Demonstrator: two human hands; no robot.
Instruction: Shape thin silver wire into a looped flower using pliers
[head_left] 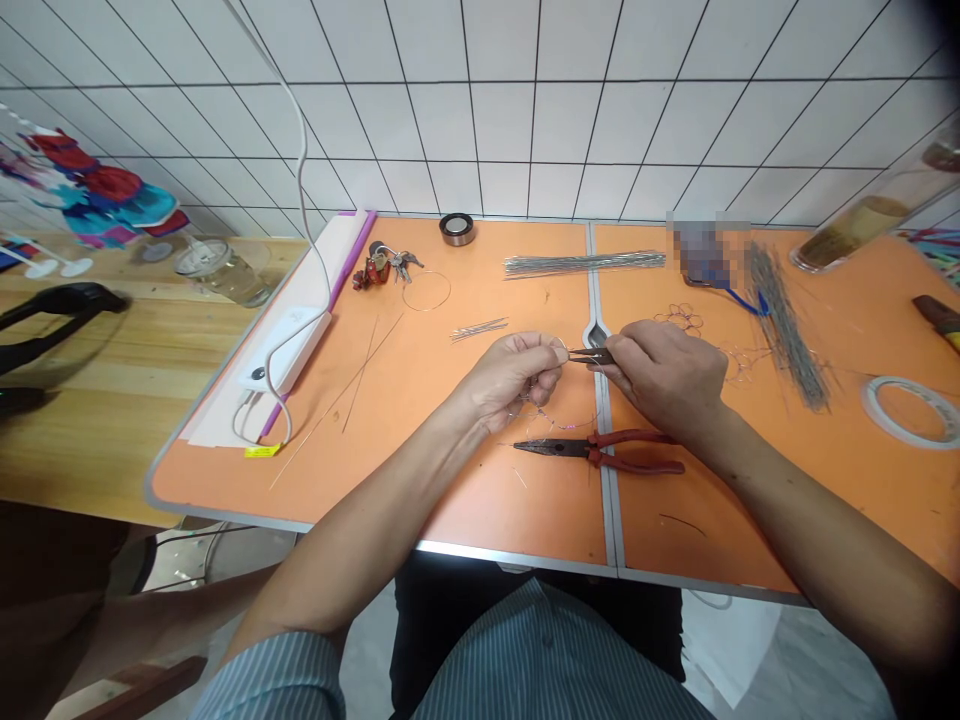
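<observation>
Over the middle of the orange table, my left hand (525,372) is closed in a pinch on thin wire. Part of that wire (541,412) hangs in fine loops below the fingers. My right hand (664,365) is wrapped round a small pair of pliers (592,356), whose dark jaws point left and meet the wire at my left fingertips. Whether the jaws grip the wire is too small to tell. Just below both hands lie red-handled long-nose pliers (559,449), with a bit of purple (570,427) near them.
A bundle of straight wires (585,263) lies at the back, and another bundle (787,330) at the right. Keys (405,262), a tape roll (457,230), a white power strip (285,350) and a white ring (911,411) surround the work area. A person's leg shows at lower left.
</observation>
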